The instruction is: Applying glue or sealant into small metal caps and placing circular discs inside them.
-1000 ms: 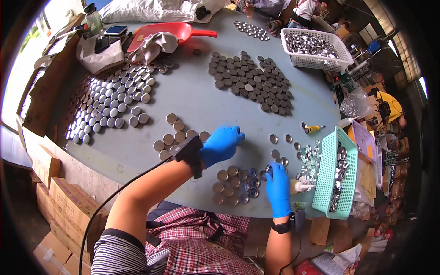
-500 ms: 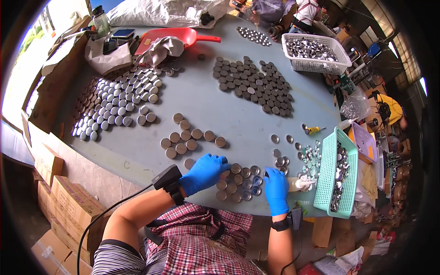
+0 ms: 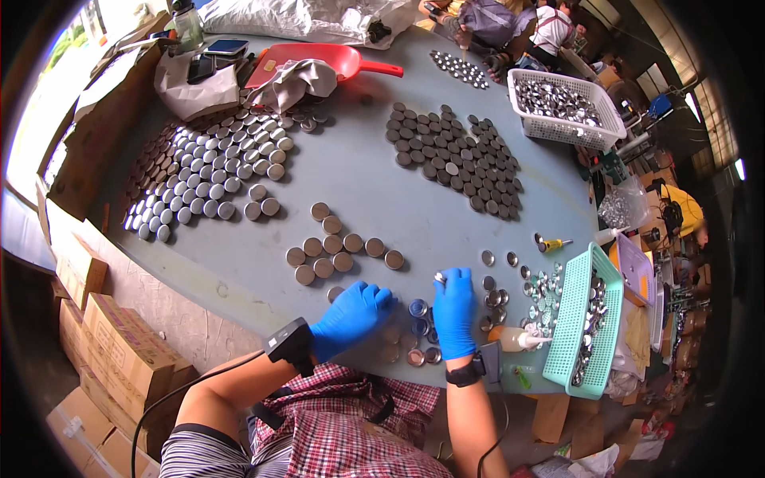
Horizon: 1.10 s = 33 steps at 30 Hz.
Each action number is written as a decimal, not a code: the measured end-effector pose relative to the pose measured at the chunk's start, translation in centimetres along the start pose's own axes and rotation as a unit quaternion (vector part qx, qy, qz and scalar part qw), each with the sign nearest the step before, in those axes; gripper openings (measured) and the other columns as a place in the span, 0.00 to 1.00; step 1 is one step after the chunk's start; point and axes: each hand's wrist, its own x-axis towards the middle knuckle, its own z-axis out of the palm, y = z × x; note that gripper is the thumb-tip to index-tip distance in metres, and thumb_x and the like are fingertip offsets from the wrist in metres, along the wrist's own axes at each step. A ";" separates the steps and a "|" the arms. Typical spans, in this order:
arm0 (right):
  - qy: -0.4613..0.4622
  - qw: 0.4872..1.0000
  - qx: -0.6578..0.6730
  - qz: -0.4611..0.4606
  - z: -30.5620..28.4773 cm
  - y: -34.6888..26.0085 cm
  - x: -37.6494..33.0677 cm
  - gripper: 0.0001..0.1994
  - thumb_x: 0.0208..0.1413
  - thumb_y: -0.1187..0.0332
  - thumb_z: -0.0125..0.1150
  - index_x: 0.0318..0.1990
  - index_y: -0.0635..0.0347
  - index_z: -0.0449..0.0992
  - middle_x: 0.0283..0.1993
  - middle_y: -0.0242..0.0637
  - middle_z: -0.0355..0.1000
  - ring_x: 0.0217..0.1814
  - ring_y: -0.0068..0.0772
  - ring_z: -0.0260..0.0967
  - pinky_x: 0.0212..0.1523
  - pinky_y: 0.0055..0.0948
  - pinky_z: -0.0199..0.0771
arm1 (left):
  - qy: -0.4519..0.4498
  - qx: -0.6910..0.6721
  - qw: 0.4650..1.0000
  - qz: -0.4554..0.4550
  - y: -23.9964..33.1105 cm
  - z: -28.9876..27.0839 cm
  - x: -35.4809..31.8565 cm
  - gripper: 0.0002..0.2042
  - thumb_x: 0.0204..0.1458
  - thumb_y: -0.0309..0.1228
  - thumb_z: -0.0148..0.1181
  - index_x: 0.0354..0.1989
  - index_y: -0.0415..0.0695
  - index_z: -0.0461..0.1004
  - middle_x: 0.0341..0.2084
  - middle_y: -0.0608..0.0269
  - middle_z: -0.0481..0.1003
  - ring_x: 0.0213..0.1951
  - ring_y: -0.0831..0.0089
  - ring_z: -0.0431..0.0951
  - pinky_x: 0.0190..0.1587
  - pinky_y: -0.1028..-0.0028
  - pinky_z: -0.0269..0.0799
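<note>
Both my hands wear blue gloves and work low at the table's near edge. My left hand (image 3: pixel 355 320) has its fingers curled over the left side of a small group of round metal caps (image 3: pixel 418 308); what they hold, if anything, is hidden. My right hand (image 3: pixel 456 313) is at that group's right side, pinching a small shiny metal piece (image 3: pixel 440 277) at its fingertips. Just beyond my left hand lies a loose cluster of brownish-grey round caps (image 3: pixel 332 244). Several open silver caps (image 3: pixel 496 298) lie to the right of my right hand.
On the right are a plastic squeeze bottle (image 3: pixel 516 338), clear small parts (image 3: pixel 543 295), a green basket (image 3: pixel 562 350) and a yellow-handled tool (image 3: pixel 550 244). Large cap groups lie at left (image 3: pixel 203 175) and farther back (image 3: pixel 454 155). A red dustpan (image 3: pixel 351 60) and white basket (image 3: pixel 570 131) stand behind.
My right hand has moved left, over the right side of the near cap group, and a shiny piece now shows at its fingertips. The whole view has shifted slightly.
</note>
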 end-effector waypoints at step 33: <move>0.078 0.995 0.027 0.047 8.1 7.5 17.1 0.25 0.57 0.52 0.62 0.57 0.55 0.70 0.58 0.52 0.65 0.63 0.59 0.57 0.62 0.53 0.60 | 0.158 -0.077 0.981 -0.080 -11.2 3.0 23.7 0.23 0.50 0.37 0.62 0.53 0.40 0.70 0.51 0.48 0.67 0.56 0.47 0.65 0.59 0.55 0.62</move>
